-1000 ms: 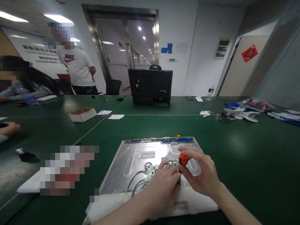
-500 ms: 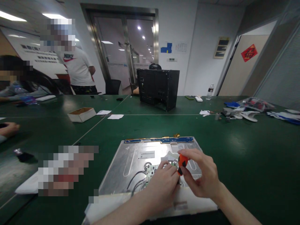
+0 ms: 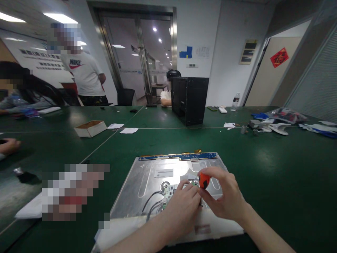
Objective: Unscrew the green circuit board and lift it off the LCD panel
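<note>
A flat metal display panel (image 3: 129,188) lies in front of me, with a narrow blue circuit strip (image 3: 160,158) along its far edge. Near the panel's middle is a small pale green circuit board (image 3: 167,196), with dark cables (image 3: 150,202) leading off its left side. My right hand (image 3: 226,196) pinches the orange and black handle of a screwdriver (image 3: 204,180) between thumb and fingers, above the board. Close beside it, my left hand (image 3: 183,205) lies over the board with its fingers bent together towards the screwdriver. That hand covers part of the board and the screwdriver's lower end.
A black computer case (image 3: 193,100) stands across the green table (image 3: 276,175), a person partly behind it. An open box (image 3: 91,129) and papers (image 3: 129,130) lie left. Scraps and a plastic bag (image 3: 286,116) are at right. A person's hand (image 3: 10,146) rests far left.
The screwdriver handle has turned slightly in my right hand, while my left hand stays in place. Across the table, the black case has rotated and shifted right, showing more of the person behind it.
</note>
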Tool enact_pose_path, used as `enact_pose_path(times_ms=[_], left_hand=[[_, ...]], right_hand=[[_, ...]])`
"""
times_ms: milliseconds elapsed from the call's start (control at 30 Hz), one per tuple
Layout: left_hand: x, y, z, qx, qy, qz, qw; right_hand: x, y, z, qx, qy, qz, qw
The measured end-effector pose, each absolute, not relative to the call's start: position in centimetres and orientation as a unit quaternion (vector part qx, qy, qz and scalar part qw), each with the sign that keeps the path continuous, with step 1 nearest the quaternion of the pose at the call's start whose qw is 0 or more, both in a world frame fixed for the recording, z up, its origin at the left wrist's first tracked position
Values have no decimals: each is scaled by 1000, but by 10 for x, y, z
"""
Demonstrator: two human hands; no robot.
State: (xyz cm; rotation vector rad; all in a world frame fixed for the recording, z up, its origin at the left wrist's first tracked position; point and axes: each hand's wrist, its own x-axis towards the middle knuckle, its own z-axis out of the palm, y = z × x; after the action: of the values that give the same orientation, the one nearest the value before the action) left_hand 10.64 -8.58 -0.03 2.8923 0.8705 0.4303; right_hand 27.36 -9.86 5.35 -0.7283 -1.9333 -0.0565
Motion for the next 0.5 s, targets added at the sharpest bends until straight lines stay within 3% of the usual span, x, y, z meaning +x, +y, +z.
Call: enact_pose_path(times_ms=[500], left_hand=[[104,-85,7,944,287,139,88]], right_hand=[[281,-97,49,-270,-761,-36,589]])
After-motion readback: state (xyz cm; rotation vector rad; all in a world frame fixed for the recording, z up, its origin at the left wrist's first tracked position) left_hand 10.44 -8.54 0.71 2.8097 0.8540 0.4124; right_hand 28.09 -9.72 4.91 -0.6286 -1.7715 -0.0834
